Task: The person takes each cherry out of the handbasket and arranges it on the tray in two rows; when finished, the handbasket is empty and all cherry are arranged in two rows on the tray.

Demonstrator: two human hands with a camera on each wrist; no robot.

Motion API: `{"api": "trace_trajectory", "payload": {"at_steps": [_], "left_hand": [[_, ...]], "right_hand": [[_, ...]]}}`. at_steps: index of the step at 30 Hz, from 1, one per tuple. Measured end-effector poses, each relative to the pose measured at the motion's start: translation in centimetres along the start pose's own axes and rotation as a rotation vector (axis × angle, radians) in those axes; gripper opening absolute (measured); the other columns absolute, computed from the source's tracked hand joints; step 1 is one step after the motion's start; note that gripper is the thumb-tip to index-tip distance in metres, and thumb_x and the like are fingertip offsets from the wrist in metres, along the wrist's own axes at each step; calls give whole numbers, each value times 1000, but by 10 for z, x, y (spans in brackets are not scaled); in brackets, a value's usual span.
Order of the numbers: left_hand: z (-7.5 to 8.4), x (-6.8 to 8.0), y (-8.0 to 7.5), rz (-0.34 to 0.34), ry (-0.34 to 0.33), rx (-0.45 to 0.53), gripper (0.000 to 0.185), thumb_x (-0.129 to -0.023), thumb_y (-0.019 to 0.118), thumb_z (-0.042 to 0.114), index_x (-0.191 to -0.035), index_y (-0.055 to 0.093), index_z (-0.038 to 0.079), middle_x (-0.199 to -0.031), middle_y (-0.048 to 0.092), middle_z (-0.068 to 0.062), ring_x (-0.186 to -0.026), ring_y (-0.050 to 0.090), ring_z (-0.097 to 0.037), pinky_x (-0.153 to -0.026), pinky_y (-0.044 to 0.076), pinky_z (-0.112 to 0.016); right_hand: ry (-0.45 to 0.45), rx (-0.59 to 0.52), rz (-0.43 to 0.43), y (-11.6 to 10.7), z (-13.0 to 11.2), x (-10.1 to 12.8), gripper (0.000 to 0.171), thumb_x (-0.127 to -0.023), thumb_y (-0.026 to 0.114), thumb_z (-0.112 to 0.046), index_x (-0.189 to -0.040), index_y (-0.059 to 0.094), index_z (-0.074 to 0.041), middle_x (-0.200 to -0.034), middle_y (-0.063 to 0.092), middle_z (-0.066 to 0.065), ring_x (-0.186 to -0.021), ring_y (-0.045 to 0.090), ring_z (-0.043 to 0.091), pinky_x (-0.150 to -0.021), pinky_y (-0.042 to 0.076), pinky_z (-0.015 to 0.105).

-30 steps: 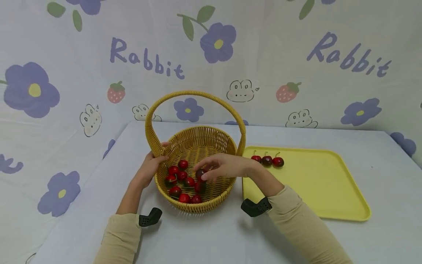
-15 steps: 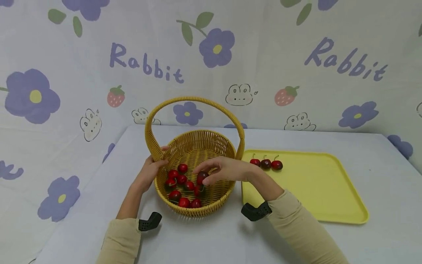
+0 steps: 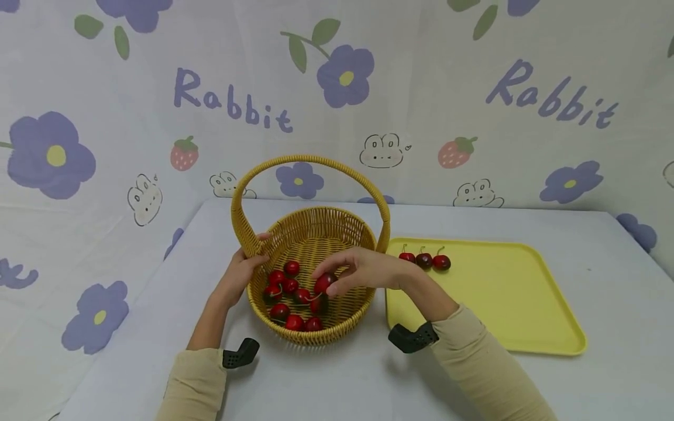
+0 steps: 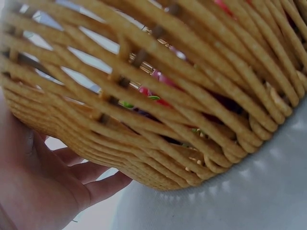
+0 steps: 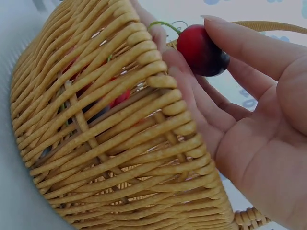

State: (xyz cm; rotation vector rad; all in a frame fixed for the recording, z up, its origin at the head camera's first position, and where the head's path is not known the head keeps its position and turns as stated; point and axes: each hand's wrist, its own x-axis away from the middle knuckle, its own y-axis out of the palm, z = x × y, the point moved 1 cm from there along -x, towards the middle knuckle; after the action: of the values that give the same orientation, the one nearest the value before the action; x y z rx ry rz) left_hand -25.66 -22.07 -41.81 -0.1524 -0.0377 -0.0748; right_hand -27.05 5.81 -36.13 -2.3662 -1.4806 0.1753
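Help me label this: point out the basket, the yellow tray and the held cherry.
Basket (image 3: 316, 336), head view: front rim.
Yellow tray (image 3: 505, 292), head view: bare surface.
Held cherry (image 5: 199, 51), right wrist view: its middle.

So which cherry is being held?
The red-and-dark cherry pinched in the right grip. The other cherries lie in the basket or on the yellow tray, with nothing holding them.
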Motion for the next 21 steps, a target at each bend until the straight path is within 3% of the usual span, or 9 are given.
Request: {"api": "trace_trajectory", "payload": {"at_steps": [8, 14, 21], "left_hand": [[-3, 0, 0, -3, -17, -1, 47, -97, 42, 5, -144, 36, 6, -142, 36, -23, -129, 34, -35, -106, 22, -54], [-5, -2, 0, -11, 2, -4, 47, -97, 42, 4, -143, 36, 5, -142, 36, -23, -129, 35, -36, -105, 23, -53], [-2, -3, -1, -7, 10, -7, 48, -96, 42, 4, -144, 36, 5, -141, 37, -24, -127, 36, -36, -104, 25, -53]], "right_hand": [[7, -151, -2, -2, -2, 10, 36, -94, 61, -15, -124, 58, 3, -118, 58, 12, -101, 61, 34, -86, 49, 43], [22, -37, 59, -5, -7, 23, 33, -93, 63, -22, -123, 63, -9, -123, 59, 10, -105, 57, 25, -89, 46, 46], [21, -82, 77, -11, -11, 45, 36, -91, 65, -17, -124, 59, -5, -118, 60, 9, -103, 57, 28, -88, 47, 41]]}}
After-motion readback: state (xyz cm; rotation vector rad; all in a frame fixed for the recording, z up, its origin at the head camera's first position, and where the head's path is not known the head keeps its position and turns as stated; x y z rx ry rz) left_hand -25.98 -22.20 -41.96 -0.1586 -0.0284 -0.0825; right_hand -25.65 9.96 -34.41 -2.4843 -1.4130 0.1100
